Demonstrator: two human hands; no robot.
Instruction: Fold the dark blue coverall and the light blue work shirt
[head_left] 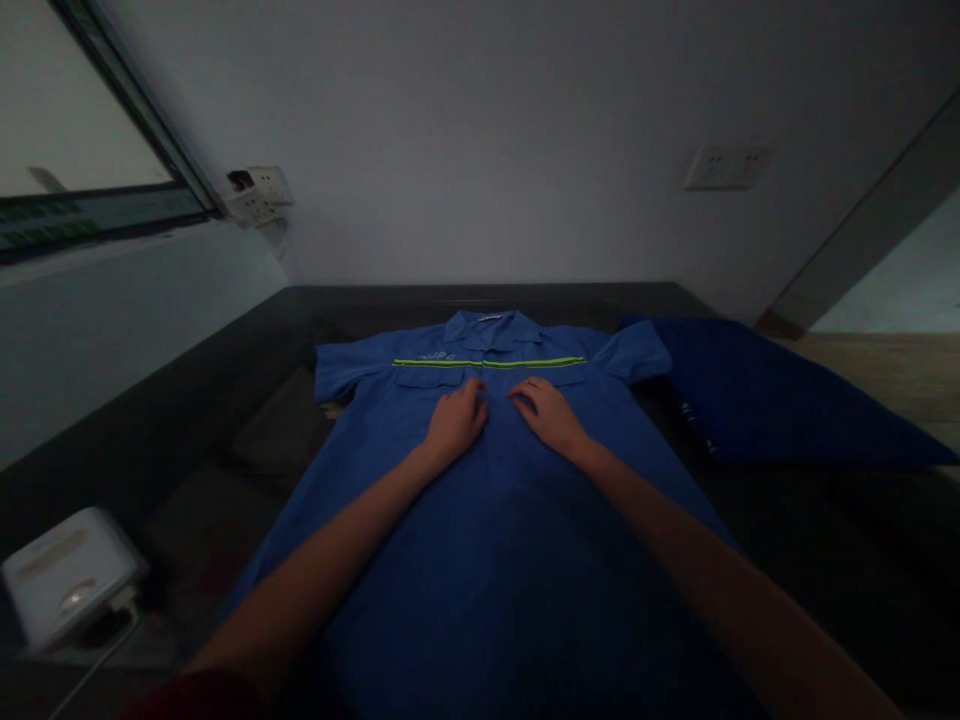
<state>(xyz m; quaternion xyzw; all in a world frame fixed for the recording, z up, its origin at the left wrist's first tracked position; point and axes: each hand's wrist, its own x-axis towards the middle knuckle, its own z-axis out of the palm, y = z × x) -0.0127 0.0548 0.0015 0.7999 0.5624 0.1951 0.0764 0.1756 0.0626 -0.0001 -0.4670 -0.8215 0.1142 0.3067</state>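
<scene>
A blue short-sleeved work shirt [487, 520] with a yellow-green reflective stripe across the chest lies flat, front up, on a dark table [187, 420], collar toward the far wall. My left hand [454, 422] rests palm down on the shirt's chest just below the stripe, fingers together and lying flat. My right hand [546, 412] lies flat beside it, a small gap apart, fingers stretched toward the shirt's middle. Neither hand holds anything. Both forearms reach over the shirt's lower part.
A darker blue garment [772, 400] lies spread at the right of the table. A white boxy device [67, 575] with a cable sits at the near left corner. Wall sockets [259, 190] are at the left corner and another wall socket plate [724, 167] is on the far wall.
</scene>
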